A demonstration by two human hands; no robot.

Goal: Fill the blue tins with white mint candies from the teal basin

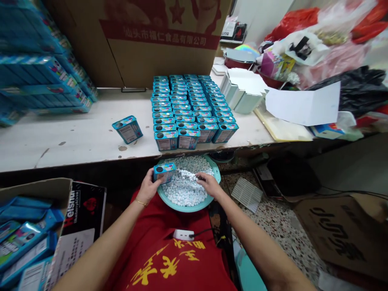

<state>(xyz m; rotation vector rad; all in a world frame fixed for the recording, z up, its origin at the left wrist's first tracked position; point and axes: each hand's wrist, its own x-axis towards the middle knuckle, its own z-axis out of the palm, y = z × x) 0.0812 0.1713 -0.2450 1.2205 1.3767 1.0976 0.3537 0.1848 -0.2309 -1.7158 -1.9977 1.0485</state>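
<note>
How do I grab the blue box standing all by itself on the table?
Probably pinch the lone blue box by its two narrow ends, coming from the front side of the table. It stands upright, apart from the rows of boxes, so there seems room at both ends.

From where I stand, the small rectangular box [165,169] is bright blue, with a dark oval on its top face. The round plastic basin [185,209] is pale turquoise, and the small pellets [183,194] are white and faintly bluish. The red cloth garment [194,279] carries yellow characters. The large brown cardboard carton [169,60] has a red band with pale lettering.
</note>
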